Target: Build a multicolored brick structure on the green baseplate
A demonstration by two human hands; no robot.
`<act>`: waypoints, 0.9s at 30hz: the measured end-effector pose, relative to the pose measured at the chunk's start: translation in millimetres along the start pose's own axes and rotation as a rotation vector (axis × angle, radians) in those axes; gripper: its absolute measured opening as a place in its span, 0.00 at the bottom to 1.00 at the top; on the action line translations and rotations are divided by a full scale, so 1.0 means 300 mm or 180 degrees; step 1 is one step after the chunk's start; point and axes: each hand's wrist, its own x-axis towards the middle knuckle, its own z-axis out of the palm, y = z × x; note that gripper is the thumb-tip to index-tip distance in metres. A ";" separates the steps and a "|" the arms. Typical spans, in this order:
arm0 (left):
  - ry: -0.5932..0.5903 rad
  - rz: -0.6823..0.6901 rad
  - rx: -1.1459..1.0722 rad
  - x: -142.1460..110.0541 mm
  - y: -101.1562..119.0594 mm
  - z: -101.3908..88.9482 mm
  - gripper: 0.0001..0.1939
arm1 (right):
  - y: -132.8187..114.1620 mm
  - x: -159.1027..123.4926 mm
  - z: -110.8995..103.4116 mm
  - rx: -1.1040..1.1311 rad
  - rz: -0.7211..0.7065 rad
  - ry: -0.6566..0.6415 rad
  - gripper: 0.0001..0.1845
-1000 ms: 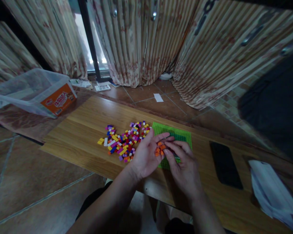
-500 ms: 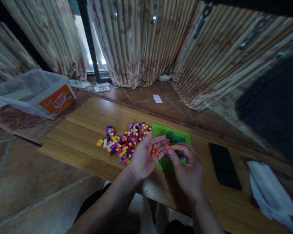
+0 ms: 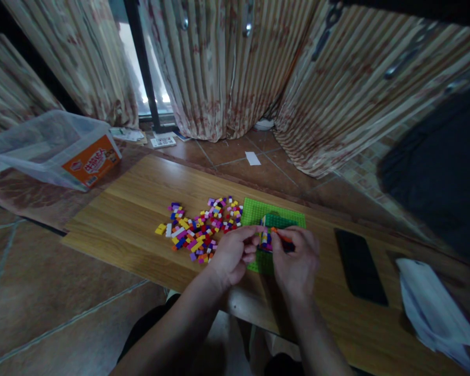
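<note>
My left hand [image 3: 234, 254] has its lower fingers curled into the palm, hiding the orange bricks it held a moment ago. Its index finger stretches out to the small built block of coloured bricks [image 3: 265, 239]. My right hand [image 3: 296, 258] pinches an orange brick [image 3: 274, 229] between thumb and fingers, at the top of that block. The block has green, yellow, purple and blue parts and stands on a lime-green studded baseplate [image 3: 254, 208]. My right fingers cover part of it. Left of the hands lies a loose pile of small bricks [image 3: 196, 235] in many colours.
The wooden table [image 3: 133, 209] carries a black phone [image 3: 360, 266] and a white packet [image 3: 434, 303] at the right. A clear plastic bin [image 3: 50, 151] with an orange label stands at the far left. Curtains [image 3: 227, 68] hang behind, with papers on the tiled floor.
My left palm, open with several orange bricks on it before, has turned and curled over, its index finger reaching to the built block. My right hand has shifted slightly, with an orange brick in its pinch.
</note>
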 end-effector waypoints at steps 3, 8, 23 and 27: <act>0.0051 0.0093 0.0112 0.010 -0.006 0.006 0.08 | 0.004 0.003 0.019 -0.0197 -0.0100 0.0138 0.09; 0.0051 0.0399 0.0808 0.016 -0.031 0.023 0.10 | 0.003 -0.002 0.030 -0.0276 -0.0041 0.0163 0.08; -0.0096 0.1167 0.1909 0.065 -0.084 0.000 0.13 | 0.055 -0.019 -0.033 0.0038 -0.0345 -0.0251 0.14; -0.0151 0.1234 0.2050 0.064 -0.082 0.000 0.14 | 0.061 -0.033 -0.025 -0.0304 -0.0582 -0.0439 0.19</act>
